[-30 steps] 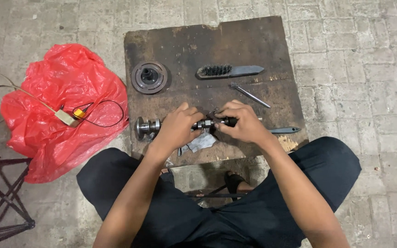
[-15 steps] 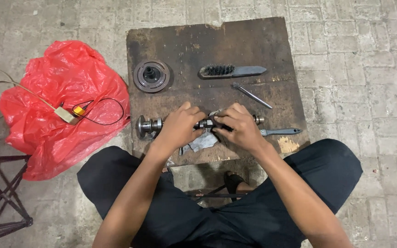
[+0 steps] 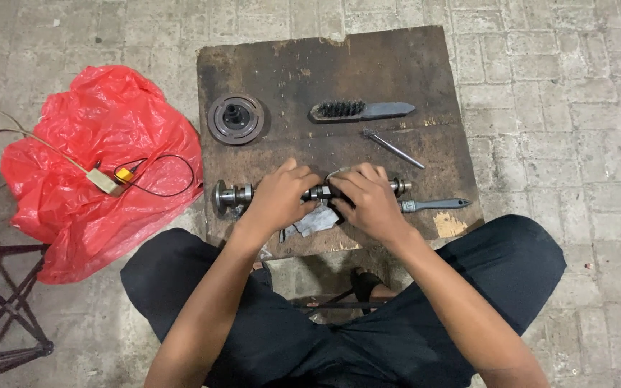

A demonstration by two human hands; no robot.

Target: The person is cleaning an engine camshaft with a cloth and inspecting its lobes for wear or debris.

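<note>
A metal shaft with a disc at its left end lies across the near edge of a dark wooden board. My left hand grips the shaft's left-middle part. My right hand closes over the shaft's right-middle part, and the shaft's right tip sticks out past it. A grey rag lies under both hands. Whether my right hand also holds something small against the shaft is hidden.
On the board lie a round metal pulley, a wire brush, a thin rod and a grey-handled tool. A red plastic bag with a small wired device lies left on the brick floor. A dark metal stand is at bottom left.
The view has shifted slightly. Both hands stay on the shaft, with my right hand moved a little along it.
</note>
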